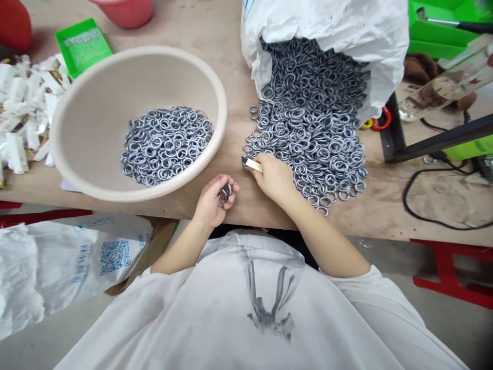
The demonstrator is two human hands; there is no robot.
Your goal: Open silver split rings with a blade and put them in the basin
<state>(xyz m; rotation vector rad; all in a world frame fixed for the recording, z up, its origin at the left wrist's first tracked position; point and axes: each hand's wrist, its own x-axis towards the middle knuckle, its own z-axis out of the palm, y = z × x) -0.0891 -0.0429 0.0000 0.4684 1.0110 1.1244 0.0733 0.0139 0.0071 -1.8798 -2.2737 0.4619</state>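
Note:
My left hand (214,201) is curled around a few metal rings (224,194), just in front of the rim of the beige bowl (88,97). Between the fingers of my right hand (274,177) is a small tool with a flat pale handle (254,165) and a dark tip. That hand rests at the near left edge of a heap of grey metal rings (319,149). The heap spills from the mouth of a white sack (327,20). Inside the bowl lies a pile of similar rings (165,144).
White plastic pieces (23,97) lie in a heap at far left, near a green tray (84,49) and a red bowl (127,11). On the right are a black metal frame (442,140), a black cable (408,190) and a clear bottle (447,85). Printed sacks (77,262) hang below the table.

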